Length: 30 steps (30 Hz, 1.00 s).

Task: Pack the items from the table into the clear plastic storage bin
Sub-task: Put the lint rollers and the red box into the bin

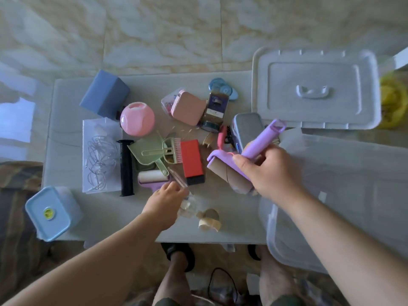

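Note:
My right hand (268,171) grips the handle of a purple lint roller (262,143) with a brown cardboard roll, held above the table's right side next to the clear plastic bin (344,195). My left hand (165,202) pinches a thin clear plastic piece (177,177) near a second purple lint roller (152,177). On the table lie a pink ball (137,119), a blue box (104,94), a green dustpan with brush (154,152), a red block (192,161), a black handle (126,167) and a pink case (187,108).
The bin's lid (315,89) lies at the back right. A light blue lidded container (51,214) sits on the table's front left corner. A bag of wire rings (99,155), a grey case (247,127) and tape scraps (208,219) are also there. My legs are below the front edge.

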{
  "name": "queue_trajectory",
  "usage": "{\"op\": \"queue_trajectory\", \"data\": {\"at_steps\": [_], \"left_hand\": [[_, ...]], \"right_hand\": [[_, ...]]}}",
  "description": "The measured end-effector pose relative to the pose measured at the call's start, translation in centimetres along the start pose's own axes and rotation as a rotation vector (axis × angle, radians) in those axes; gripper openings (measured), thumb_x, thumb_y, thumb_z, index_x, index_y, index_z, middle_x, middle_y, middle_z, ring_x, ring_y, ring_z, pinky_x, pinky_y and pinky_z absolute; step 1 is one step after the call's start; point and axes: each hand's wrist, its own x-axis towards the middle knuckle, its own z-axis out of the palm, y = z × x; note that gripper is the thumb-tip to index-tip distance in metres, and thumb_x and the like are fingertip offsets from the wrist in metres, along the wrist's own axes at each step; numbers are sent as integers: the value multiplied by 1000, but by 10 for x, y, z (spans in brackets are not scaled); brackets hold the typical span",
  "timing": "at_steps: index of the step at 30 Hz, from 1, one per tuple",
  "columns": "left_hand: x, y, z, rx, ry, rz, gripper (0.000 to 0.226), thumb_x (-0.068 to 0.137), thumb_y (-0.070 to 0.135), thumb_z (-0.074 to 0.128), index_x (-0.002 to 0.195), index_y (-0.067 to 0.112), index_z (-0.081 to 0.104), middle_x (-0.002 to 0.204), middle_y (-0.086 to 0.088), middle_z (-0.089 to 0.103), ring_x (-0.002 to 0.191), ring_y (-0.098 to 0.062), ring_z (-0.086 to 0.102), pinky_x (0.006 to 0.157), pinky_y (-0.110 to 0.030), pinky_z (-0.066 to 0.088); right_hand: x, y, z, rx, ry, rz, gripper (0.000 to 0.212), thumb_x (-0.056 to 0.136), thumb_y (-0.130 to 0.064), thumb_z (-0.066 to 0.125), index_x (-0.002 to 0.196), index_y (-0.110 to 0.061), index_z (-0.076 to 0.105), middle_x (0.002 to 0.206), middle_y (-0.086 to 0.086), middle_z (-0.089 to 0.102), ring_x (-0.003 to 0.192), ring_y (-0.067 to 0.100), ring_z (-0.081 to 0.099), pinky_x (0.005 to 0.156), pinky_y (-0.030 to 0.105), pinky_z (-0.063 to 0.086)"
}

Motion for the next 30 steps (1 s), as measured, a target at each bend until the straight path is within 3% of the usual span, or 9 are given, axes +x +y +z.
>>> {"op": "queue_trajectory", "data": {"at_steps": [2, 6, 10, 12, 16, 19, 21, 26, 30], "left_hand": [[1, 9, 6, 59, -8, 5, 70, 84, 2, 61, 145, 31, 43, 135, 0, 41, 131, -24, 41, 104, -34, 44], [-1, 17, 28, 92, 52, 2, 78, 79, -1, 65, 145, 32, 42, 137, -1, 40, 128, -25, 39, 109, -34, 40], [-5, 31, 43, 149, 134, 19, 92, 56, 5, 71, 142, 31, 49, 145, -9, 37, 135, -36, 34, 122, -49, 26], [-1, 49, 46, 106, 174, 149, 80, 53, 11, 67, 131, 31, 60, 142, -9, 45, 134, -37, 38, 120, -52, 27], [24, 93, 60, 158, 154, 444, 42, 73, 11, 48, 105, 24, 71, 124, -12, 61, 112, -38, 56, 99, -50, 46], [43, 107, 71, 220, -15, 312, 43, 89, 8, 54, 130, 21, 60, 148, -18, 37, 124, -45, 44, 99, -49, 44], [53, 109, 75, 207, -98, 177, 53, 90, 8, 64, 139, 22, 49, 149, -17, 26, 125, -44, 39, 87, -46, 46], [63, 103, 85, 95, -85, 84, 53, 87, 6, 69, 135, 21, 52, 132, -13, 36, 115, -39, 42, 68, -41, 48], [58, 99, 59, -99, 12, 9, 49, 83, 22, 65, 130, 23, 53, 123, -10, 40, 114, -37, 44, 80, -41, 49]], "right_hand": [[-4, 10, -2, 37, -26, 13, 8, 83, -57, 74, 82, -52, 68, 70, -10, 68, 67, 7, 65, 63, 29, 52], [-10, 18, 10, 2, -93, 72, 29, 94, -53, 67, 73, -35, 60, 68, -9, 63, 65, 7, 62, 56, 24, 43], [-13, 19, 18, -22, -110, 64, 31, 96, -51, 64, 71, -36, 55, 69, -9, 63, 67, 4, 62, 53, 20, 40], [-11, 22, 21, -50, -131, 79, 31, 96, -52, 65, 73, -32, 55, 70, -6, 64, 65, 7, 61, 55, 27, 43], [-3, 28, 28, -129, -172, 43, 42, 92, -50, 68, 75, -12, 64, 63, 6, 65, 61, 16, 62, 59, 31, 48], [2, 29, 30, -145, -150, 19, 49, 92, -48, 68, 63, -12, 54, 57, 6, 58, 64, 15, 57, 53, 21, 38], [5, 28, 31, -112, -148, 41, 44, 91, -50, 66, 58, -22, 54, 57, 1, 58, 64, 12, 58, 51, 20, 37], [13, 27, 38, -102, -159, 49, 34, 98, -51, 59, 84, -21, 69, 70, 1, 69, 67, 10, 62, 61, 28, 47], [11, 26, 15, 135, -115, 12, 25, 98, -49, 62, 91, -26, 70, 73, -3, 72, 68, 13, 66, 70, 37, 55]]}}
